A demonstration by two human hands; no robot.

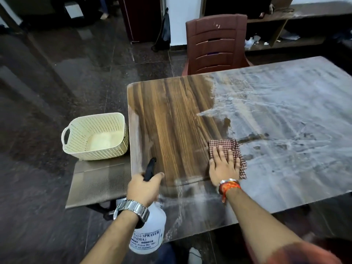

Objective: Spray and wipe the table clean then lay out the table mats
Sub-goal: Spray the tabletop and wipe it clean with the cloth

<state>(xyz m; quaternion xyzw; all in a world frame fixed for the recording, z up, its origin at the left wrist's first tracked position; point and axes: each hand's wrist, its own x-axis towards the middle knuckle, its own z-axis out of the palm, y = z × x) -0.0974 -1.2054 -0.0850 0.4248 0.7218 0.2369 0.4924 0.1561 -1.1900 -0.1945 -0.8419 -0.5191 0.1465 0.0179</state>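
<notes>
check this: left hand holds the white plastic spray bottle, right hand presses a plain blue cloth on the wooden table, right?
Colour is wrong: the head view shows a red checked cloth under the right hand; the left hand holds the white plastic spray bottle.

Head-worn camera looks steeply down onto table (171, 115).

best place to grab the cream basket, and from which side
Take the basket by the loop handle on its left end, coming from the left and above. It stands upright on the low bench beside the table, and that handle faces outward, unobstructed.
</notes>
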